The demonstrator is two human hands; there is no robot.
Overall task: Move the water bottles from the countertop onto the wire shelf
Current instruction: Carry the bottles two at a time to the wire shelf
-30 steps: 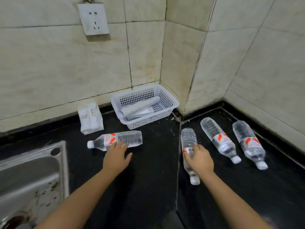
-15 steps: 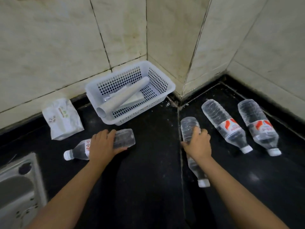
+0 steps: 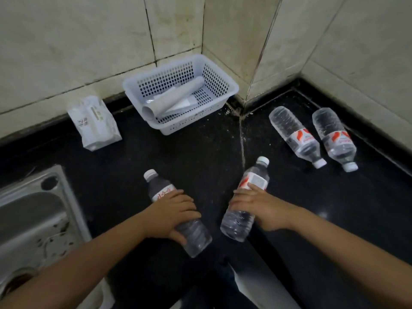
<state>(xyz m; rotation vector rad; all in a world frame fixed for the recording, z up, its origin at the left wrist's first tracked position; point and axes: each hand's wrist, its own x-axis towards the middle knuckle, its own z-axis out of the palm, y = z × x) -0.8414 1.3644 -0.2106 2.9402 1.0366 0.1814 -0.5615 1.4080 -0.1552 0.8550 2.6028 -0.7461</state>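
My left hand [image 3: 172,211] grips a clear water bottle [image 3: 196,235] around its middle, lifted off the black countertop [image 3: 200,157], white cap pointing away from me. My right hand [image 3: 259,207] grips a second water bottle [image 3: 253,179] with a red-and-white label, also raised, cap pointing away. Two more water bottles lie on their sides at the right: one [image 3: 296,134] nearer the corner seam, the other [image 3: 334,137] by the right wall, caps toward me. No wire shelf is in view.
A white perforated plastic basket [image 3: 223,85] holding rolled papers sits in the tiled corner. A white packet [image 3: 94,123] leans by the back wall on the left. A steel sink [image 3: 29,219] occupies the lower left. The counter's front edge runs below my arms.
Both hands have closed on their bottles, lifted them off the counter and pulled them toward me, turning the caps away. The view has tilted down.
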